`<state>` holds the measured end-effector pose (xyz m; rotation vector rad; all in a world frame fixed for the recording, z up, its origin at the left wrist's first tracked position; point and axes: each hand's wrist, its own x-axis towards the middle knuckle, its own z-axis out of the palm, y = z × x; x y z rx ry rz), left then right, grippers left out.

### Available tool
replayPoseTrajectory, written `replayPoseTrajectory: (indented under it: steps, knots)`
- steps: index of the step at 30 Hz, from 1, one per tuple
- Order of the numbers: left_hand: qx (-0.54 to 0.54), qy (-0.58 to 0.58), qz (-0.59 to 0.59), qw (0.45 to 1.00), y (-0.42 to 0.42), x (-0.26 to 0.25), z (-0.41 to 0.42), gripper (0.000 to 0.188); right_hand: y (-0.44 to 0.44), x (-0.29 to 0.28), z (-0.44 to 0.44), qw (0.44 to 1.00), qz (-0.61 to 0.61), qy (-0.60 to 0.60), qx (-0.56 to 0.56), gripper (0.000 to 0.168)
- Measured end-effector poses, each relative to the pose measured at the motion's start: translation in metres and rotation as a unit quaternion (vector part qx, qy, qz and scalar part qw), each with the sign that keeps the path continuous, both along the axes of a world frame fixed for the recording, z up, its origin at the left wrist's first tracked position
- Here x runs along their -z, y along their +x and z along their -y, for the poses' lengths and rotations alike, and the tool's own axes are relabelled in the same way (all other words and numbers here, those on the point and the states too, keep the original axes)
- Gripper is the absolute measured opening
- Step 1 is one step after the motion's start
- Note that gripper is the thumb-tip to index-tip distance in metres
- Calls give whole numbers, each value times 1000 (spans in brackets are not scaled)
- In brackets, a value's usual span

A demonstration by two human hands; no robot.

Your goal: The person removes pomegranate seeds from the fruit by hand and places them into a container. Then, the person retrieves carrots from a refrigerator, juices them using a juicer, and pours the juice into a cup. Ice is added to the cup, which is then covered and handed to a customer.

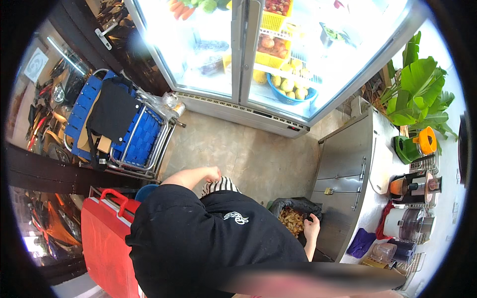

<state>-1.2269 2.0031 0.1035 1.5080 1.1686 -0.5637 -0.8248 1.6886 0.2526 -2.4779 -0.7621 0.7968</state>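
My right hand (pixel 312 226) is at the rim of a black plastic bag (pixel 294 204), with its fingers curled on the edge beside the steel cabinet. Brownish scraps, perhaps peelings, (pixel 292 220) fill the open bag. In front of my body, my left hand (pixel 213 174) hangs over the black-and-white striped trousers (pixel 222 185). Its fingers look curled, and what may lie inside them is hidden. A black shirt (pixel 208 231) with a white emblem covers my torso.
Ahead stands a lit glass-door fridge (pixel 242 97) holding produce. Folded metal chairs with blue webbing (pixel 149 130) and a red cooler box (pixel 106 242) are on the left. To the right, a steel cabinet (pixel 341 154) carries juicers (pixel 404 223), a cutting board (pixel 380 167) and a purple cloth (pixel 360 243).
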Motion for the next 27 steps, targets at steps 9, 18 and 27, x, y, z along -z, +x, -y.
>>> replayPoseTrajectory:
  steps: [9,18,27]
  knots:
    - [-174,498,348,775,85,-204,-358,42,-119,36,-94,988,59,60,-129,38]
    - [-271,549,405,679,124,-264,-430,69,-168,-31,-126,999,-40,14,19,46]
    - [-335,432,504,668,83,-270,-333,48,-81,12,-172,990,-65,18,-123,45]
